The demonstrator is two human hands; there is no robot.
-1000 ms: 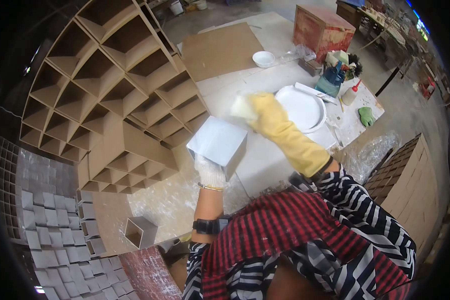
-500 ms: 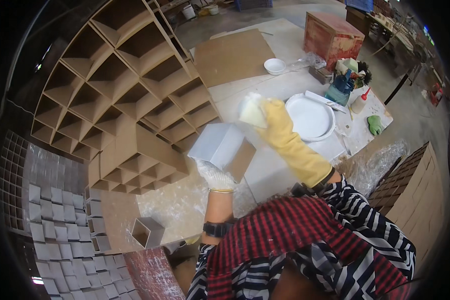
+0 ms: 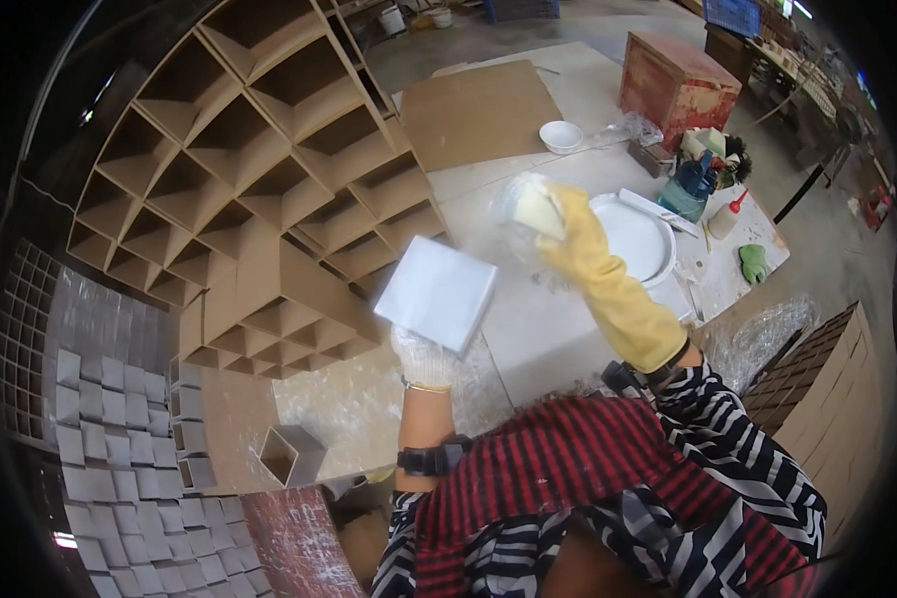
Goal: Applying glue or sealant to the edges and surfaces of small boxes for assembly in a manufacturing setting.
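The left hand [image 3: 424, 357], in a white knitted glove, grasps one square box [image 3: 437, 289] with a smooth white face, above the pale table [image 3: 538, 344], near one tan lattice rack [image 3: 294, 269]. The right hand [image 3: 575, 231], in a yellow rubbery glove, has its fingers clenched on one soft, pale sponge [image 3: 536, 211] beside one round white basin [image 3: 659, 281].
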